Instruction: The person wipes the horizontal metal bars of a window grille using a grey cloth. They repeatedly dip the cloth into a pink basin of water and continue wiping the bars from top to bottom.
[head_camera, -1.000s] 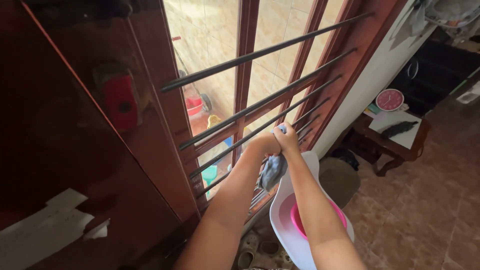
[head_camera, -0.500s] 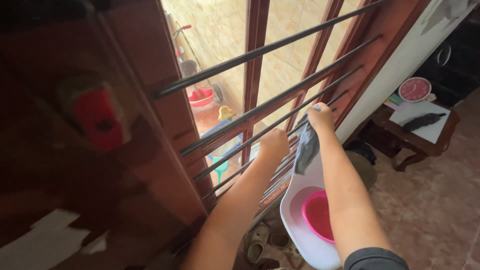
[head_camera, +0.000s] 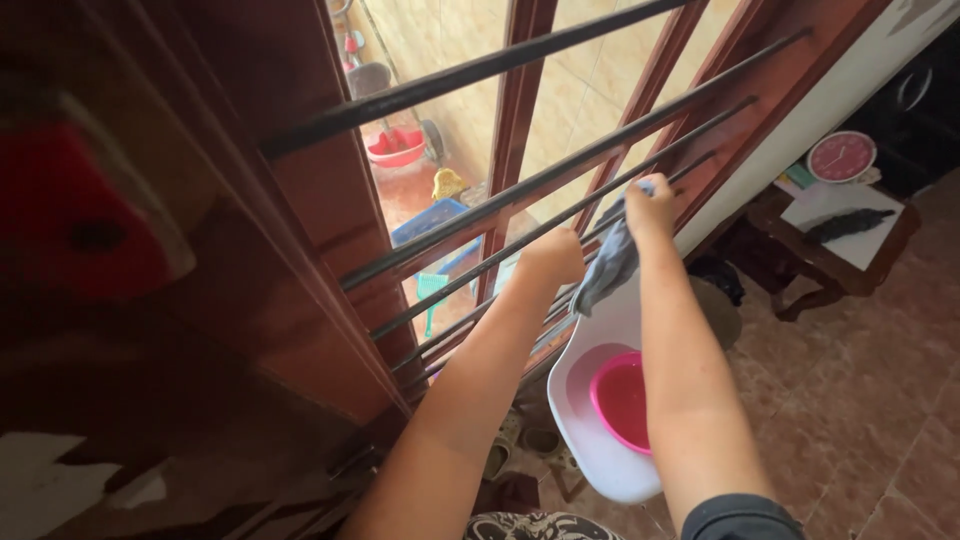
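Against dark window bars (head_camera: 560, 170) above tiled floor (head_camera: 860, 400), hands: right (head_camera: 650, 205) clutching grey cloth (head_camera: 606, 268), left (head_camera: 552, 255) fisted.

Grey-blue cloth (head_camera: 606, 268) in right hand (head_camera: 648, 205), against dark grey metal window bars (head_camera: 560, 172). Reddish-brown wooden window frame (head_camera: 515, 120). White plastic seat (head_camera: 590, 380) with pink bowl (head_camera: 622, 400) inside. Red round clock (head_camera: 841, 157) on dark brown wooden side table (head_camera: 800, 250). Terracotta mottled floor tiles (head_camera: 860, 400). Blue crate (head_camera: 430, 222) and red tub (head_camera: 395, 146) outside.
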